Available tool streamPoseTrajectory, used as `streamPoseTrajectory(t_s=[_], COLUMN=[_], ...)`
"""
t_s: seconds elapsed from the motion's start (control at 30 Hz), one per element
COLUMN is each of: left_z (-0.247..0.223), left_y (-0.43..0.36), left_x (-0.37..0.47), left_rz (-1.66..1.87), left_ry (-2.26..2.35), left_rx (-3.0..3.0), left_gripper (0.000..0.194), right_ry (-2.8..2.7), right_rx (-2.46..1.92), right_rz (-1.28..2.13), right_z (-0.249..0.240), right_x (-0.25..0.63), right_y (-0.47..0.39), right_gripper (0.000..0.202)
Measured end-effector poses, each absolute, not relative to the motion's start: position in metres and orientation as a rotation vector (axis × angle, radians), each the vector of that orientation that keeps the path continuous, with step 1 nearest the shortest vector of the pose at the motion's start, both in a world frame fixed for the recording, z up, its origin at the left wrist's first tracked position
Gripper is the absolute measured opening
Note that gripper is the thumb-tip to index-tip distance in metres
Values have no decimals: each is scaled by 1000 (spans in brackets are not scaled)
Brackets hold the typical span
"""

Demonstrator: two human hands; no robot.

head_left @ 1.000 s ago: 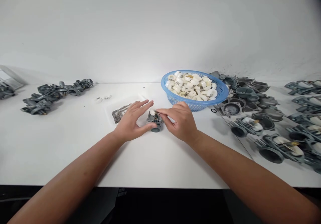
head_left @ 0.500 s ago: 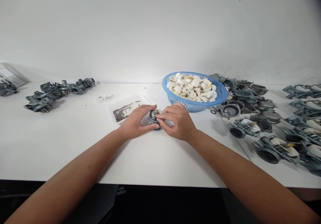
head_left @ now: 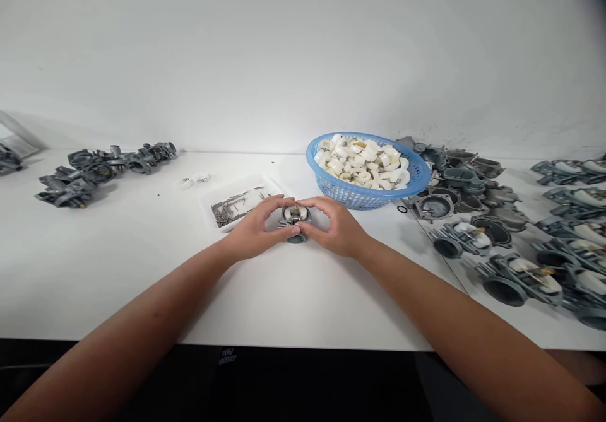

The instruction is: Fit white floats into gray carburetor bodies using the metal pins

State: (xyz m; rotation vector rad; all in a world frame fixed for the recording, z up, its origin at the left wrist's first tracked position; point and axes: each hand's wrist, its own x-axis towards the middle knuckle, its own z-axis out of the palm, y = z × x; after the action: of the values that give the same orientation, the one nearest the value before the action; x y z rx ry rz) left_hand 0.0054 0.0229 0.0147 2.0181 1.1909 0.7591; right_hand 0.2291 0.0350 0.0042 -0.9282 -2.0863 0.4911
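A small grey metal carburetor body (head_left: 296, 238) stands on the white table between my hands, with a white float (head_left: 290, 212) and a brass piece in its open top. My left hand (head_left: 258, 225) grips it from the left, thumb at the front and fingers behind. From the other side my right hand (head_left: 335, 225) holds it the same way, its thumb touching near the left thumb. The thumbs and fingers cover parts of the carburetor's sides and top. Just left of my left hand lies a white tray (head_left: 204, 211) with thin metal pins (head_left: 228, 212).
A blue basket (head_left: 331, 188) full of white floats (head_left: 364, 163) stands behind my right hand. More carburetors (head_left: 521, 280) crowd the right side, and several others (head_left: 95, 166) sit at the left. Two loose floats (head_left: 185, 183) lie behind the tray. A black ring (head_left: 402, 209) is near the basket.
My right hand has gone from pinching at the top of the carburetor to wrapping round its right side. The white float now shows plainly in the carburetor.
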Motion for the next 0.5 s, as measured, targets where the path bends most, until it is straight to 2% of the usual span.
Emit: streamPoseTrajectory(t_s=[0.33,0.5], left_z=[16,20], left_y=[22,21], left_x=[5,5], left_rz=[672,701], left_ry=[1270,1268], left_rx=[1976,1961], left_gripper=[73,61], right_ry=[-1962,-2023], right_rx=[-1031,-1005], right_rz=[750,753], right_z=[4,0], right_x=[232,233], right_y=[36,39], right_gripper=[40,44])
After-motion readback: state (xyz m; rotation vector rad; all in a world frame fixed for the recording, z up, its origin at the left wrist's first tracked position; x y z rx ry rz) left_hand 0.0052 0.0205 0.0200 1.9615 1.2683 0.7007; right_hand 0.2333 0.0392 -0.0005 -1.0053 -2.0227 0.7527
